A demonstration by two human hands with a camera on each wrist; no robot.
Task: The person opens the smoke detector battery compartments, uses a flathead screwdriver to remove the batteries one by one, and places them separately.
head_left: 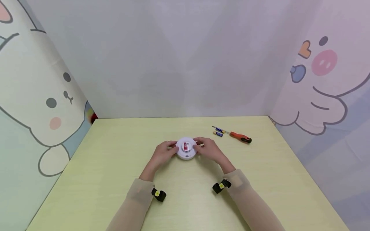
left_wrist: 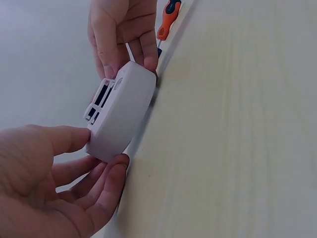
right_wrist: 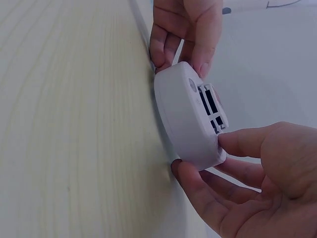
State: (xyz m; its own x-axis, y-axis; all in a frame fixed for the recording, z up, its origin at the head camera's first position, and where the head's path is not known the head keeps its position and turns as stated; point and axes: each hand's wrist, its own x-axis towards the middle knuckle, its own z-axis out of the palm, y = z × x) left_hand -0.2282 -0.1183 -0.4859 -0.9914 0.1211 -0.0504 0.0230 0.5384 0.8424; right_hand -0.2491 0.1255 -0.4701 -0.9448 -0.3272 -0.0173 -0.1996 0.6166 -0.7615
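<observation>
A round white smoke detector [head_left: 186, 154] with slots around its raised centre and a red-and-white label on top is held between both hands. My left hand [head_left: 162, 155] grips its left side, thumb near the upper face and fingers under the rim. On the opposite side, my right hand [head_left: 210, 149] pinches the rim in the same way. The left wrist view shows the smooth side wall of the smoke detector [left_wrist: 126, 106], lifted a little or tilted at the table; which one I cannot tell. Its underside is hidden in both wrist views.
Beyond the right hand lie a screwdriver [head_left: 240, 137] with an orange-and-black handle and two small blue batteries, the nearer battery [head_left: 218, 134] beside its shaft. The pale wooden table [head_left: 115, 138] ends at a grey backdrop [head_left: 173, 64]. Cartoon-printed curtains flank both sides.
</observation>
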